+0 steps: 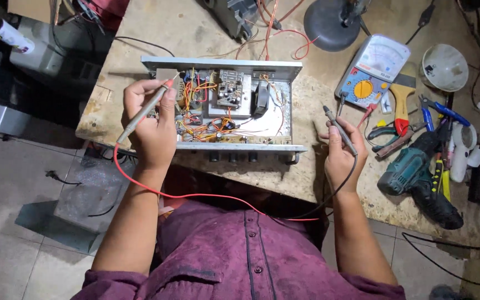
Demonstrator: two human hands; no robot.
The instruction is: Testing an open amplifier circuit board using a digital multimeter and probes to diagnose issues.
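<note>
Worn wooden counter (306, 172) carries open amplifier chassis (223, 105), wiring and boards exposed. Cordless drill (418, 178) lies at right edge, analog multimeter (372, 69) beyond it, pliers (387, 136) between. Left hand (152, 119) clamped on red test probe (144, 111), tip over chassis left side. Right hand (341, 153) pinched on black test probe (340, 130), tip raised just right of chassis. Hands well apart.

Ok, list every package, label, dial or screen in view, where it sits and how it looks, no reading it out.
Grey-blue analog multimeter: upper right on the wooden bench, white arc-shaped dial face, orange round selector knob below.
White tube with pink printed label: top left corner, lying tilted on dark equipment.
No lit screens or signs seen.
</note>
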